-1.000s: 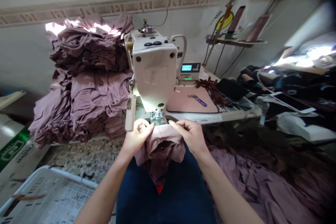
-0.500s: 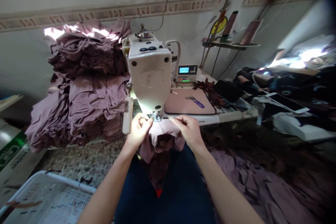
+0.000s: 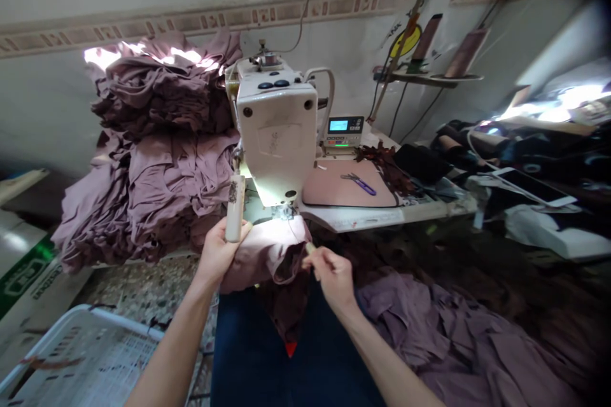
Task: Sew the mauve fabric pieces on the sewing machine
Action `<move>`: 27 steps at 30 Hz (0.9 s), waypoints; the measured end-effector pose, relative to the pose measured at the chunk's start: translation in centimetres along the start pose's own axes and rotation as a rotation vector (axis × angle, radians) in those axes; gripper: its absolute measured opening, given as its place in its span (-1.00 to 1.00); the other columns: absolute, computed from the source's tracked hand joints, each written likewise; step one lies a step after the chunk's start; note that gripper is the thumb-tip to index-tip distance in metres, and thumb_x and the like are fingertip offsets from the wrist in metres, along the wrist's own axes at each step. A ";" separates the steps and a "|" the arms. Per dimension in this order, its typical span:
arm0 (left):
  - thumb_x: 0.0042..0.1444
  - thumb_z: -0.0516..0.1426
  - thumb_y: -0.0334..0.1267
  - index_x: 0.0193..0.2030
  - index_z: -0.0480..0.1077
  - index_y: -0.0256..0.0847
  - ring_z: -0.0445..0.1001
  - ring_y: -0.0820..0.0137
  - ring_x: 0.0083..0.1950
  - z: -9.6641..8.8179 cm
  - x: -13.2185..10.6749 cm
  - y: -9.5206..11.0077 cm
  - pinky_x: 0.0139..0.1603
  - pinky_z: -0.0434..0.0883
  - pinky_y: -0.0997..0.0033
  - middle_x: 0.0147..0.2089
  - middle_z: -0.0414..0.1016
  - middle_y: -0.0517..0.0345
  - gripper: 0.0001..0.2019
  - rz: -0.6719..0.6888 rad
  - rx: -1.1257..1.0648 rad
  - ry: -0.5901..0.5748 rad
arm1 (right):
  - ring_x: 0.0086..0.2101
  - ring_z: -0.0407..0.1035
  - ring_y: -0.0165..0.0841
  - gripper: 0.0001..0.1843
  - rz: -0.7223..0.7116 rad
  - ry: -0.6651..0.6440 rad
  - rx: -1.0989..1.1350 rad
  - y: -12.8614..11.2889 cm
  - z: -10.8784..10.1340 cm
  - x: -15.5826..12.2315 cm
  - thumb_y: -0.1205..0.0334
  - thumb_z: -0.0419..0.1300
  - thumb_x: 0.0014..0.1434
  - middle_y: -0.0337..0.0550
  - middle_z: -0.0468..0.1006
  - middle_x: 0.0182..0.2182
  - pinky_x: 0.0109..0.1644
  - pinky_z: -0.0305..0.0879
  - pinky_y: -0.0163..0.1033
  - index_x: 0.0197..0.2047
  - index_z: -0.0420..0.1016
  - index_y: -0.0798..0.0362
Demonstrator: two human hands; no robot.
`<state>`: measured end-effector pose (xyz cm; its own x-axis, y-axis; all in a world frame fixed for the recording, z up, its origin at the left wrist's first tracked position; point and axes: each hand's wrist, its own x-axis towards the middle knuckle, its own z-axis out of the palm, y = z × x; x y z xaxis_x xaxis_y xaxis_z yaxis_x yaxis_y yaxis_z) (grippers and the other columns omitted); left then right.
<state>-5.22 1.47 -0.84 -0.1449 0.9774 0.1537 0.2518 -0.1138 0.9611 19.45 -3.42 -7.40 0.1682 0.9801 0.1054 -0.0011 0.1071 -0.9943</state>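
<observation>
A mauve garment piece (image 3: 255, 251) lies under the needle area of a white sewing machine (image 3: 277, 140) and hangs over the front edge. My left hand (image 3: 222, 248) grips its left side, just below the machine's white lever plate (image 3: 234, 210). At the opening on the right, my right hand (image 3: 331, 270) is closed with its fingertips on the cloth edge. The presser foot (image 3: 285, 211) sits at the back edge of the cloth, lit by the lamp. Dark cloth with a red tip (image 3: 291, 348) hangs below, over my lap.
Tall stacks of mauve garments (image 3: 176, 165) stand at left. Purple thread snips (image 3: 361, 184) lie on a pink pad (image 3: 329, 194). A control panel (image 3: 341, 130), thread cones (image 3: 465, 54) and a phone (image 3: 532, 187) are to the right. A white basket (image 3: 109, 324) is at lower left.
My left hand has moved left and down, drawing the cloth's side with it. My right hand has moved down from beside the presser foot to the cloth's right edge.
</observation>
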 end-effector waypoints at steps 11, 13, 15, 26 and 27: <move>0.24 0.33 0.09 -0.33 0.57 -0.27 0.43 0.38 -0.34 1.7 -1.3 -0.8 -0.26 0.35 0.45 -0.38 0.53 0.15 -0.60 0.010 0.018 -0.150 | -0.64 0.22 -0.49 -0.41 0.213 -0.074 0.312 -1.5 4.4 -3.0 -0.32 0.43 0.20 -0.35 0.36 -0.57 -0.57 0.08 -0.32 -0.45 0.42 0.02; 0.26 0.32 0.08 -0.38 0.56 -0.26 0.40 0.39 -0.37 1.0 -2.3 -1.1 -0.30 0.33 0.46 -0.42 0.48 0.16 -0.59 0.012 -0.003 -0.259 | -0.66 0.16 -0.47 -0.47 0.182 -0.073 0.232 -2.0 2.6 -3.2 -0.26 0.42 0.22 -0.35 0.34 -0.62 -0.58 0.03 -0.30 -0.45 0.50 0.02; 0.28 0.33 0.05 -0.44 0.54 -0.26 0.38 0.40 -0.38 0.4 -3.2 -1.0 -0.32 0.31 0.46 -0.43 0.45 0.15 -0.58 0.046 0.012 -0.384 | -0.62 0.23 -0.42 -0.59 0.125 -0.177 0.094 -2.8 0.8 -3.4 -0.14 0.40 0.26 -0.28 0.45 -0.61 -0.53 0.10 -0.28 -0.40 0.64 0.03; 0.31 0.30 0.09 -0.34 0.56 -0.26 0.36 0.43 -0.41 3.1 -7.6 -0.7 -0.37 0.29 0.49 -0.44 0.46 0.19 -0.58 -0.095 0.031 -1.027 | -0.53 0.43 -0.35 -0.72 -0.003 -0.848 -0.390 -7.5 -3.4 -2.4 0.14 0.35 0.34 -0.24 0.63 -0.58 -0.39 0.22 -0.31 -0.38 0.77 0.04; 0.30 0.30 0.10 -0.35 0.55 -0.28 0.34 0.44 -0.42 3.0 -7.6 -1.0 -0.37 0.27 0.50 -0.45 0.44 0.19 -0.57 -0.113 0.009 -0.997 | -0.52 0.43 -0.36 -0.74 0.022 -0.825 -0.397 -7.2 -3.8 -2.2 0.12 0.38 0.31 -0.23 0.64 -0.55 -0.40 0.20 -0.31 -0.37 0.77 0.05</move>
<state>-1.50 -5.33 -3.64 0.6988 0.6853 -0.2049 0.2940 -0.0140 0.9557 22.85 -6.98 -0.55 -0.5857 0.8060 -0.0853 0.3685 0.1710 -0.9138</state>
